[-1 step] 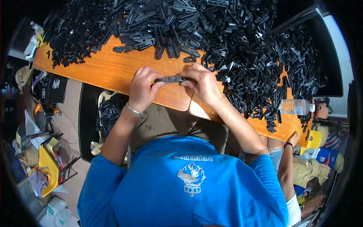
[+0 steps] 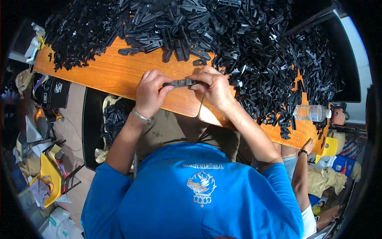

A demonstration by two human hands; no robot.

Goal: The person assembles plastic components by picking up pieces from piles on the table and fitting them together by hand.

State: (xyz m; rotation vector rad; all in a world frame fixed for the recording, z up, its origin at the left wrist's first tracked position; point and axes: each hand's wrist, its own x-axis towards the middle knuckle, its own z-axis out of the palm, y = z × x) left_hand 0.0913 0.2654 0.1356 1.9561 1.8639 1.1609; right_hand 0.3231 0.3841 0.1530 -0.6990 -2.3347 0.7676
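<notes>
The left hand (image 2: 150, 89) pinched one end of a slim black piece (image 2: 180, 83) between thumb and fingers, and the right hand (image 2: 215, 87) pinched the other end with its thumb and bent fingers. The piece ran nearly level from hand to hand, in front of the person and over the near part of the wooden desk (image 2: 139, 75); whether it was one part or two fitted together could not be told (the fingertips covered both ends). Nor could one tell if it touched the desktop.

A short black part (image 2: 199, 62) lay alone on the wood just beyond the right hand. Past it, a heap of long black parts (image 2: 179, 20) covered the far middle of the desk, with a heap of smaller black parts (image 2: 83, 40) to its left. To the right spread another heap of black parts (image 2: 258, 79), which came close to the right hand's knuckles and ran down toward the near edge. A clear bottle (image 2: 312, 112) with a white cap lay on its side at the right end.

A silver-coloured bracelet (image 2: 141, 116) circled the left wrist, and the person wore a blue shirt (image 2: 159, 195). At the lower right, a co-worker's hand (image 2: 308, 145) rested by the desk's near edge, well apart from the person's own. Below the desk on the left, more black parts (image 2: 114, 119) lay bunched, and a yellow chair (image 2: 51, 175) stood farther left with cloth on it.
</notes>
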